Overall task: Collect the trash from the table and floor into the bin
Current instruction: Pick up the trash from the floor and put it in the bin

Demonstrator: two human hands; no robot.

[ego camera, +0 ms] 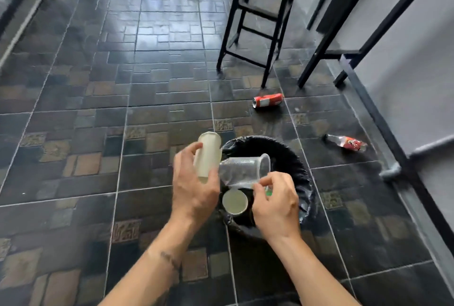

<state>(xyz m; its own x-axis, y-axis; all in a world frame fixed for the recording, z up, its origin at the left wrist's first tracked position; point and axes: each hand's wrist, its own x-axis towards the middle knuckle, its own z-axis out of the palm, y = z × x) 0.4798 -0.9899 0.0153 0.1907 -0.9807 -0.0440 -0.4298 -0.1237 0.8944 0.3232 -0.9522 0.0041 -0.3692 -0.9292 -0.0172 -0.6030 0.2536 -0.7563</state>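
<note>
We look down at a dark tiled floor (73,133) with the bin (290,156), lined with a black bag, near centre. Our left hand (194,188) grips a pale cream cup (207,156) around its side, held just left of the bin's rim, closed end pointing away from us. Our right hand (275,205) pinches the rim of a clear plastic cup (243,168) between thumb and fingers; that cup lies tilted on its side over the bin opening, touching the cream cup. Something small and green shows at the right fingertips; we cannot tell what it is. Inside the bin, a paper cup (235,201) sits with its open mouth facing up. On the floor, far right of the bin, a red can (268,100) lies on its side. A flattened plastic bottle (346,143) with a red label lies to the right. Black stool legs (245,35) stand further off.
</note>
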